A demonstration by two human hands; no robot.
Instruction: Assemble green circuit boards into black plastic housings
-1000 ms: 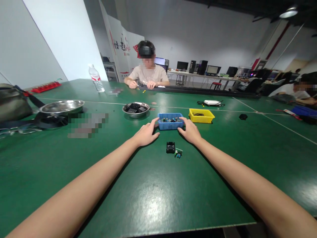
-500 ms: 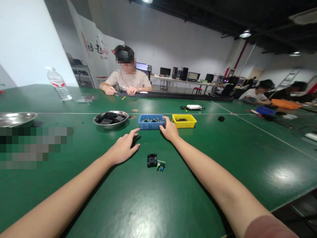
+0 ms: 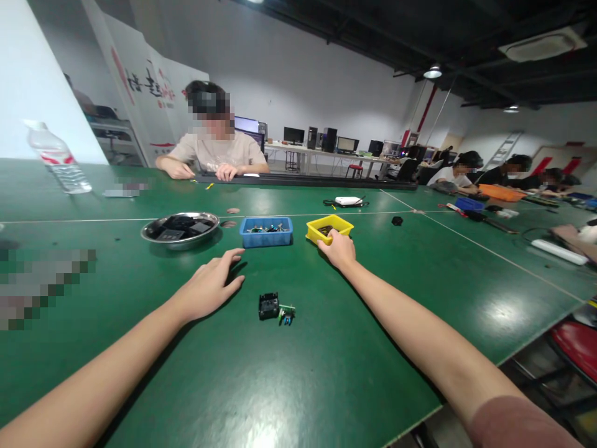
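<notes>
Arm [image 3: 420, 336] outstretched, R hand [image 3: 340, 250] grips yellow bin [image 3: 314, 235] rim.

- The left arm [image 3: 107, 373] comes in bare from the lower left corner, stretched forward and angled toward the middle.
- The left hand [image 3: 209, 285] lies palm down, flat on the tabletop [image 3: 326, 386]. Its fingers [image 3: 231, 255] are straight, slightly spread and point forward and to the right, holding nothing.
- The right arm [image 3: 420, 336] reaches out almost straight from the lower right, with a reddish sleeve [image 3: 517, 426] at its upper end.
- The right hand [image 3: 339, 250] is further forward than the left, back up, its fingers bent down at the knuckles and their tips hidden.
</notes>
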